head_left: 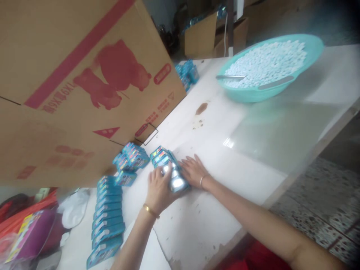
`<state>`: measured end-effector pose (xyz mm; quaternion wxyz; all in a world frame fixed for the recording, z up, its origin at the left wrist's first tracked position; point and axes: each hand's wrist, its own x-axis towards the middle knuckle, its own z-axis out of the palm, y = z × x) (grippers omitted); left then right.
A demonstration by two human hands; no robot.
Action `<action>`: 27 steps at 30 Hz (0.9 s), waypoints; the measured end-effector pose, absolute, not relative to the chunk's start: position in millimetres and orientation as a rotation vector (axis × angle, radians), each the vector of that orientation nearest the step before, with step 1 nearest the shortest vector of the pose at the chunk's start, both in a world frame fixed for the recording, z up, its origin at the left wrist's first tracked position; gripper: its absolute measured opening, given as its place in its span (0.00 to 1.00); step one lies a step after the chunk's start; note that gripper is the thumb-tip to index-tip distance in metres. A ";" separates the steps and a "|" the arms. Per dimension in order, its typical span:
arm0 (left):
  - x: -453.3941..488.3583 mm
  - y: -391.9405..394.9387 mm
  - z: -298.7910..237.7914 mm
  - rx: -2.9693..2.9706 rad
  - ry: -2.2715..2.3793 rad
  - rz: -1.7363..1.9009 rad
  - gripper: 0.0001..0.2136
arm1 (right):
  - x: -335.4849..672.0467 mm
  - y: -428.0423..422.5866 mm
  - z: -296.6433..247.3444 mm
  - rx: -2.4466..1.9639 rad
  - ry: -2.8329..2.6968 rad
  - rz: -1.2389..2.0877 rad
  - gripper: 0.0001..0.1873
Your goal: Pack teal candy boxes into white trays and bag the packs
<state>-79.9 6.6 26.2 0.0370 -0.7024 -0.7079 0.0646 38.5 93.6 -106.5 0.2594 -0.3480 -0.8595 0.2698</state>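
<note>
A short row of small blue boxes (177, 183) lies on the white table between my two hands, with shiny faces catching the light. My left hand (160, 187) is closed on the row's left side, its thumb reaching over the top. Flat along the other side rests my right hand (194, 172), its fingers stretched out and touching the boxes. Just left of the row sits a stacked cluster of similar blue boxes (132, 156). A longer line of them (108, 215) runs toward me at the left. Motion blur hides the boxes' print.
A large cardboard carton (84, 146) with red print towers at the left. On the white table (213, 127) at the back right stands a turquoise basin (253, 96) of pale pellets with a metal utensil (230, 77). More blue boxes (188, 73) sit behind the carton.
</note>
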 end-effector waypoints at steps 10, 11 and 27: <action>-100.6 -22.3 -8.3 -2.133 -2.057 0.131 0.45 | 40.2 89.8 -95.0 -0.946 -2.222 0.765 0.21; -99.8 -20.8 -6.5 -2.138 -2.057 0.094 0.46 | 50.4 92.2 -90.0 -0.949 -2.171 0.742 0.19; 16.3 -41.8 -27.4 -2.502 -1.864 -0.596 0.21 | 295.5 202.8 -130.0 -1.561 -2.143 0.325 0.05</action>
